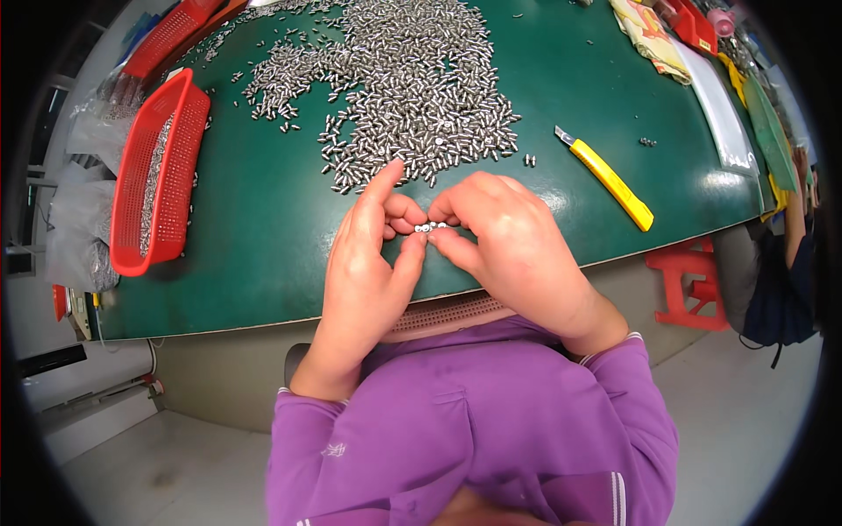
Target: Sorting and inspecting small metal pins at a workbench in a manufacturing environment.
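Between my fingertips, near the front edge of the green table point(263, 237), is a short row of small shiny metal pieces point(431, 227). My left hand point(367, 241) pinches the row's left end with thumb and fingers, while its index finger points up toward the pile. The thumb and fingers of my right hand point(504, 232) close on the right end. Just beyond both hands spreads a large pile of small silver metal pieces point(421, 88), pointed at their ends. A couple of loose pieces point(530, 160) lie right of the pile.
A red perforated basket point(195, 110) holding metal pieces stands at the left. To the right lies a yellow utility knife point(611, 181), its blade partly out. Below the table's right side is a red stool point(680, 285). A pink basket point(447, 317) sits under the front edge.
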`<state>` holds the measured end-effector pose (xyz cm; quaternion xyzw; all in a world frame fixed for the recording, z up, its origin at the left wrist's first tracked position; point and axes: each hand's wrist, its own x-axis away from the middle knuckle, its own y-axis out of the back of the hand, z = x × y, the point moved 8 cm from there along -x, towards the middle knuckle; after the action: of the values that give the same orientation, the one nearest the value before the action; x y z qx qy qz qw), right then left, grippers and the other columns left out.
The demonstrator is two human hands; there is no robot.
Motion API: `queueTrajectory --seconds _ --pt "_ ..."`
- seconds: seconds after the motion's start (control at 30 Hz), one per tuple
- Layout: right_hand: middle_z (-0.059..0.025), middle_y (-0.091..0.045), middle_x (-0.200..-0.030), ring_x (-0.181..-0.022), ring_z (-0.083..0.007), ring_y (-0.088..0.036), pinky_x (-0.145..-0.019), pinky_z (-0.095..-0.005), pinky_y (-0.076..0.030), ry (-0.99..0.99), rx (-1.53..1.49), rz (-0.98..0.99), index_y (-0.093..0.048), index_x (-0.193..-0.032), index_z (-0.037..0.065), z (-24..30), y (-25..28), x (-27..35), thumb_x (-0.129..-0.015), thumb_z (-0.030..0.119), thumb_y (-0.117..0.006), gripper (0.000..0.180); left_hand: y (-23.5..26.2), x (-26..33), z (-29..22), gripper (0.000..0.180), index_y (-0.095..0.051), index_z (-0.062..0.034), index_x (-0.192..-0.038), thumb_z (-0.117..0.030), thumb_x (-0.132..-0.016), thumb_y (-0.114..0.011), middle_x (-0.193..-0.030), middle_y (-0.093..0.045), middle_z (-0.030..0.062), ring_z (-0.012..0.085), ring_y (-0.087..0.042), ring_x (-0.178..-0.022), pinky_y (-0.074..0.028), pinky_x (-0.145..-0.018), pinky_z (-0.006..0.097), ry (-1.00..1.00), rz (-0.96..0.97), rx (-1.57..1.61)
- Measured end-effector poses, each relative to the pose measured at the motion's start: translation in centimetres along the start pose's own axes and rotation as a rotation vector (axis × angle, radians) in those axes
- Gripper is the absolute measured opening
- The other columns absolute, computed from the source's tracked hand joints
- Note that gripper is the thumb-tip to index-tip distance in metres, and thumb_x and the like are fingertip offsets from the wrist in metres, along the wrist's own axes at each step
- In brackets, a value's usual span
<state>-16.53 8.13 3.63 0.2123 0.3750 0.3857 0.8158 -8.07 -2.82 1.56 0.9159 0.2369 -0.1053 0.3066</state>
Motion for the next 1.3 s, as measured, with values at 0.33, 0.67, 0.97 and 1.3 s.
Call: queueTrajectory --seconds 0.33,0.67,0.97,1.3 --pt "-0.0132 -0.061 -0.096 -0.091 -0.0350 -0.061 -0.081 -0.0451 -0.051 -0.013 -0.037 0.017 -0.063 -0.101 0.003 0.0 0.2 -0.1 -0.080 0.005 -0.075 0.024 0.3 0.3 0.3 0.076 -0.037 0.0005 -0.155 0.015 -0.082 -0.051 -0.109 -0.061 0.0114 0.0187 -0.058 -0.092 -0.051 -0.083 0.032 0.058 -0.030 0.077" --pt "-0.0126 -0.056 -0.091 -0.086 -0.0335 -0.059 -0.075 -0.0444 -0.050 0.069 0.011 0.037 -0.061 -0.092 0.004 0.8 -0.9 -0.2 -0.085 0.005 -0.071 0.012 0.5 0.3 1.1 0.074 -0.036 0.0003 -0.155 0.015 -0.083 -0.047 -0.116 -0.057 0.0118 0.0170 -0.056 -0.096 -0.050 -0.086 0.030 0.090 -0.070 0.159" --pt "-0.0144 -0.059 -0.093 -0.090 -0.0361 -0.061 -0.080 -0.0452 -0.051 0.051 -0.227 0.319 -0.065 -0.102 0.003 2.3 0.4 2.6 -0.085 0.007 -0.072 0.019 0.5 0.1 0.0 0.073 -0.039 0.0007 -0.153 0.014 -0.083 -0.051 -0.123 -0.059 0.0148 0.0230 -0.057 -0.101 -0.050 -0.090 0.035 0.016 -0.074 -0.026" --pt "-0.0174 -0.062 -0.116 -0.107 -0.0382 -0.061 -0.093 -0.0453 -0.052 -0.137 0.219 -0.083 -0.065 -0.119 -0.002 -2.5 3.6 -0.3 -0.084 0.001 -0.071 0.035 -0.5 -1.2 -1.6 0.072 -0.039 0.0029 -0.152 0.010 -0.085 -0.063 -0.125 -0.060 0.0189 0.0356 -0.055 -0.116 -0.043 -0.105 0.046 -0.103 -0.059 -0.313"
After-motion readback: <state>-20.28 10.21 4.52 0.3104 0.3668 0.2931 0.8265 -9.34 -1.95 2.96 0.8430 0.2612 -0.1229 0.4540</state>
